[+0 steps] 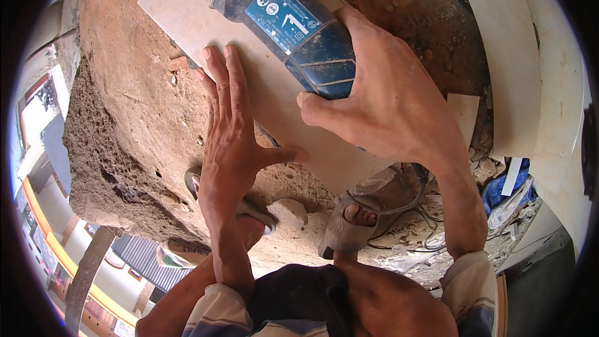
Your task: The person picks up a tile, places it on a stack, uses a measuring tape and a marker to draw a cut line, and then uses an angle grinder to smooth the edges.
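Note:
A blue angle grinder (281, 25) lies over a long beige tile (349, 162), its head toward the far left. My right hand (396, 97) is wrapped round the rear of the grinder's body. The disc cannot be made out from here. My left hand (229, 140) rests flat along the tile's left edge. Its fingers point away from me, and its thumb reaches over the near part of the tile. Beneath the tile is rough, sandy ground (137, 87).
Large beige tiles (515, 56) lean at the right, with a small tile offcut (463, 115) nearby. A black cable (421, 190) runs near my sandalled foot (352, 221). A stone chunk (288, 212) lies between my feet. Blue plastic (499, 184) sits at the right.

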The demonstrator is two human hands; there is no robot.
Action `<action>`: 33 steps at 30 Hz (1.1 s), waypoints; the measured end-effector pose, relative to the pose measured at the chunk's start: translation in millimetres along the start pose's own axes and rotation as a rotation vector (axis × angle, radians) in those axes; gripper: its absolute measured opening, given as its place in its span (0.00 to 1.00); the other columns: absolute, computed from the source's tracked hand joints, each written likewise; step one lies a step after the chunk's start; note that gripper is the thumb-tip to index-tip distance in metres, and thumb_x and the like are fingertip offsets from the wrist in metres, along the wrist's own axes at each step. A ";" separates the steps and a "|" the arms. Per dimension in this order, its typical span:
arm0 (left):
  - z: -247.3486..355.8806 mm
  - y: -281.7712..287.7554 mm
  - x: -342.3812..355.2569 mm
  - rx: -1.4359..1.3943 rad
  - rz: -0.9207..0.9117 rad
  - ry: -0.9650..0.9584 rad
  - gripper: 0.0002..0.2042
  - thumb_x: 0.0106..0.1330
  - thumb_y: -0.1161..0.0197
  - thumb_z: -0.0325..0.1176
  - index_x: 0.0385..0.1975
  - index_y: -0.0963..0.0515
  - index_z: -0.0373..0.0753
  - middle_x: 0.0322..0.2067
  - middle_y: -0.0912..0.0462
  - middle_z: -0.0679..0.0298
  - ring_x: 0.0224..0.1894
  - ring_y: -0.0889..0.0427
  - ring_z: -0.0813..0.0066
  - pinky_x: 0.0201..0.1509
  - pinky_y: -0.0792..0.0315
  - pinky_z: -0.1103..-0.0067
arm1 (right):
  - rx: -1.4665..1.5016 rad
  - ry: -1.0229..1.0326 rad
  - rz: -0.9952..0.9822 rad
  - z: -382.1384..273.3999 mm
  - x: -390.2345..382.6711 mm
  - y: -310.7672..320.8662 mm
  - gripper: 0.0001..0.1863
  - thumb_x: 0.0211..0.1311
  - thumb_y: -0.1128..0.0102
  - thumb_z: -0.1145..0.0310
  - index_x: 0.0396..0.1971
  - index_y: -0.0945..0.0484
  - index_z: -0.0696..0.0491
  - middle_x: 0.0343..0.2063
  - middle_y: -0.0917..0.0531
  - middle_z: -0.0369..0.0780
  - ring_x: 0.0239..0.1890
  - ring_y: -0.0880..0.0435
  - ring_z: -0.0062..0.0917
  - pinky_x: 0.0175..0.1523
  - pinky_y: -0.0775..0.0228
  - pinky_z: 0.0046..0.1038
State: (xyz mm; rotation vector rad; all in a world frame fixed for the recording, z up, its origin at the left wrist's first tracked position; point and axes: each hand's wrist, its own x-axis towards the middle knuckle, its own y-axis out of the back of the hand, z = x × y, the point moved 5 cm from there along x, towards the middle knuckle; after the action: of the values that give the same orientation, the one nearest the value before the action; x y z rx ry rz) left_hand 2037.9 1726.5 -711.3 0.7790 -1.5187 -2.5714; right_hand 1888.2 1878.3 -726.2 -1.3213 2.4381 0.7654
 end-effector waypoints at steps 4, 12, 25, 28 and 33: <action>-1.4 -0.3 -1.0 -0.008 -0.013 0.033 0.85 0.24 0.05 0.41 0.86 0.62 0.36 0.84 0.65 0.35 0.88 0.65 0.44 0.90 0.62 0.54 | 0.003 -0.027 -0.023 1.2 -0.6 -0.8 0.36 0.52 0.22 0.59 0.57 0.25 0.65 0.38 0.12 0.55 0.40 0.09 0.47 0.50 0.18 0.43; -2.4 -1.8 -0.8 -0.023 -0.010 0.023 0.85 0.24 0.05 0.41 0.87 0.62 0.38 0.85 0.66 0.37 0.87 0.64 0.42 0.90 0.62 0.54 | 0.015 -0.023 -0.017 2.6 -3.7 0.3 0.36 0.52 0.22 0.58 0.56 0.24 0.65 0.38 0.12 0.55 0.40 0.10 0.48 0.50 0.19 0.44; -0.9 -0.3 -0.5 -0.010 -0.001 0.018 0.85 0.24 0.05 0.42 0.86 0.63 0.36 0.84 0.65 0.36 0.87 0.63 0.44 0.90 0.61 0.54 | -0.006 -0.014 -0.007 3.8 -6.3 -0.5 0.37 0.52 0.22 0.58 0.56 0.25 0.65 0.39 0.12 0.57 0.41 0.10 0.51 0.52 0.19 0.45; 0.2 -0.8 0.3 0.002 0.001 0.006 0.85 0.23 0.05 0.42 0.86 0.63 0.36 0.84 0.65 0.35 0.87 0.63 0.44 0.90 0.61 0.54 | -0.005 -0.005 0.007 5.1 -8.0 -0.1 0.37 0.52 0.22 0.58 0.57 0.25 0.65 0.40 0.12 0.57 0.41 0.10 0.51 0.52 0.19 0.45; 0.3 -1.2 -1.4 0.006 0.004 -0.002 0.86 0.24 0.05 0.43 0.86 0.64 0.36 0.84 0.65 0.35 0.88 0.63 0.45 0.91 0.62 0.54 | 0.032 0.009 0.025 6.5 -11.5 -0.7 0.37 0.52 0.22 0.58 0.57 0.25 0.64 0.40 0.13 0.57 0.41 0.10 0.50 0.52 0.20 0.45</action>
State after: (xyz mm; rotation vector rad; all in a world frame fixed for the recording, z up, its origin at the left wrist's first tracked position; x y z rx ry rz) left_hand 2039.2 1727.7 -711.7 0.7736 -1.5274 -2.5671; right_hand 1895.0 1889.7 -726.4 -1.2874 2.4682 0.7245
